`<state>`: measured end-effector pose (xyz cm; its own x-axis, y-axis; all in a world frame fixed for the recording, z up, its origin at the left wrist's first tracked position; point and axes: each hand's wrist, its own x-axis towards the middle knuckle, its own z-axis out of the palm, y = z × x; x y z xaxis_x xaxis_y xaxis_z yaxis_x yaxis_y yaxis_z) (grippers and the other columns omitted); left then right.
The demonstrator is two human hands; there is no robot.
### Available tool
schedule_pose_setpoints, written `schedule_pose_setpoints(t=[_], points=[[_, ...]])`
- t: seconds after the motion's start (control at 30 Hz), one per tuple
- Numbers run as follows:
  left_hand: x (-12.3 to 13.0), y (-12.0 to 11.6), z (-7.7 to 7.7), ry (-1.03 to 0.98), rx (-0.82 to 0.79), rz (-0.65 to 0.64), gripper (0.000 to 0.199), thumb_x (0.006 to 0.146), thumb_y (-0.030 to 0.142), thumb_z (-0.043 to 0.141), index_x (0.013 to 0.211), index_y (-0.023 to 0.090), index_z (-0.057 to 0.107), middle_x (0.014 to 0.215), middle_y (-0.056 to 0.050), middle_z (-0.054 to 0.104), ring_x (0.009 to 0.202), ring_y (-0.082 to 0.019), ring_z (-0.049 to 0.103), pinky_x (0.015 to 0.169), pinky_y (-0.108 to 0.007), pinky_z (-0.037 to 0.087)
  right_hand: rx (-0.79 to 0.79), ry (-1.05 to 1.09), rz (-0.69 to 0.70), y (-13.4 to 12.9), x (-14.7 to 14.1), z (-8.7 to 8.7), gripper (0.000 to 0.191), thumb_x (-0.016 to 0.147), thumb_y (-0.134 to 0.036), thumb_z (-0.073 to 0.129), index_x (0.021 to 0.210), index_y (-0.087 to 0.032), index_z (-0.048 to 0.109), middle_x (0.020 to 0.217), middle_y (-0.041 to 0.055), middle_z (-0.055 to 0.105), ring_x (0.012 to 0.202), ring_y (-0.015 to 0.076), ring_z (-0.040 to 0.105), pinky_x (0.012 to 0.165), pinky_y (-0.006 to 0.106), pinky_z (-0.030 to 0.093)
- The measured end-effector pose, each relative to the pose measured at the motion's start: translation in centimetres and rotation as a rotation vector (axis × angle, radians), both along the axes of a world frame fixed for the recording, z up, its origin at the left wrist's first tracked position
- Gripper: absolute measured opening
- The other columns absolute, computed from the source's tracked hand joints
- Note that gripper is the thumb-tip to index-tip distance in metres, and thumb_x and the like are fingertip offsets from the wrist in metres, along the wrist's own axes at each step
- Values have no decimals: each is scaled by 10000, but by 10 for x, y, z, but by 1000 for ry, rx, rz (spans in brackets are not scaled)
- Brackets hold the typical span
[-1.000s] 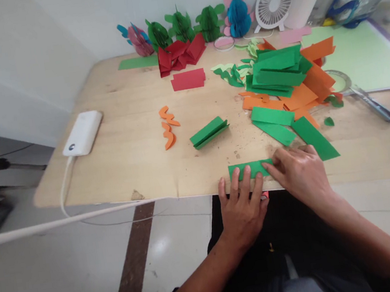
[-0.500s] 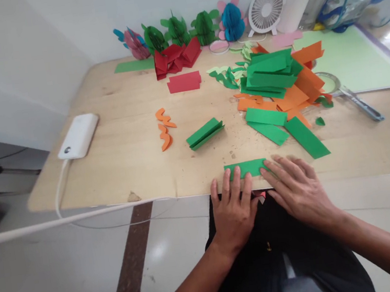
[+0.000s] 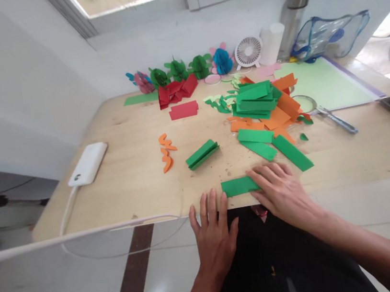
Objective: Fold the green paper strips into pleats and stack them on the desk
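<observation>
A green paper strip (image 3: 239, 186) lies flat near the table's front edge. The fingertips of my right hand (image 3: 277, 187) rest on its right end, fingers spread. My left hand (image 3: 214, 230) lies at the table edge, just left of the strip, its fingers apart and nothing in them. Behind the strip is a folded green paper piece (image 3: 202, 154). Two curvy orange cutouts (image 3: 167, 153) sit left of that. Loose green strips (image 3: 293, 153) lie beyond my right hand, in front of a pile of green folded papers (image 3: 256, 101) and orange papers (image 3: 287, 106).
A white power bank (image 3: 89, 164) with a cable is at the left. Red papers (image 3: 183, 110), paper figures (image 3: 200, 67), a small fan (image 3: 249, 52) and a clear bag (image 3: 332, 37) stand or lie towards the wall. Scissors (image 3: 338, 119) lie at the right.
My left hand has slid left off the green strip, while my right hand stays on its right end. The camera view has tilted up, showing the window.
</observation>
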<state>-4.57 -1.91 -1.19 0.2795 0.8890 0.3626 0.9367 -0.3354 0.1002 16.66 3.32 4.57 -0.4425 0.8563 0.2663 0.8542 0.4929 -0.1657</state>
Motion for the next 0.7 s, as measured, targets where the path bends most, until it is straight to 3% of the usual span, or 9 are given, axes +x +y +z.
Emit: schedule_pose_setpoints(t=[0.17,0.27,0.33,0.5,0.7], points=[[-5,-3,3,15,0,-44,601,910,280,520,1468,151,339,1467,-176,447,1415,-340,312,1151,-571,166,-113,-7,-14,22,-11,0,168,852,-313,622,958,-184,612,1016,83,624,961,249,512,823,383,364],[-5,-1,8,-57,17,-40,609,924,246,491,1489,166,280,1464,-163,452,1411,-310,327,1150,-552,198,-89,40,-2,24,-5,-6,94,891,-280,568,880,-193,601,915,54,624,881,219,508,779,355,344],[-5,5,14,-114,16,-27,600,929,239,481,1488,175,272,1456,-156,462,1408,-295,335,1143,-538,237,-50,83,6,23,1,-10,143,924,-274,519,828,-196,590,853,40,623,834,198,511,768,342,337],[-8,32,27,-237,87,22,514,927,224,474,1428,184,369,1424,-155,492,1388,-292,368,1104,-526,322,53,150,-54,16,26,-17,221,940,-319,506,767,-205,582,802,24,635,794,176,541,759,327,344],[-17,70,28,-258,219,73,409,902,194,509,1311,188,514,1329,-151,579,1319,-293,455,1074,-517,362,270,61,-131,18,69,-26,211,922,-332,528,766,-221,615,798,16,664,788,186,569,755,329,352]])
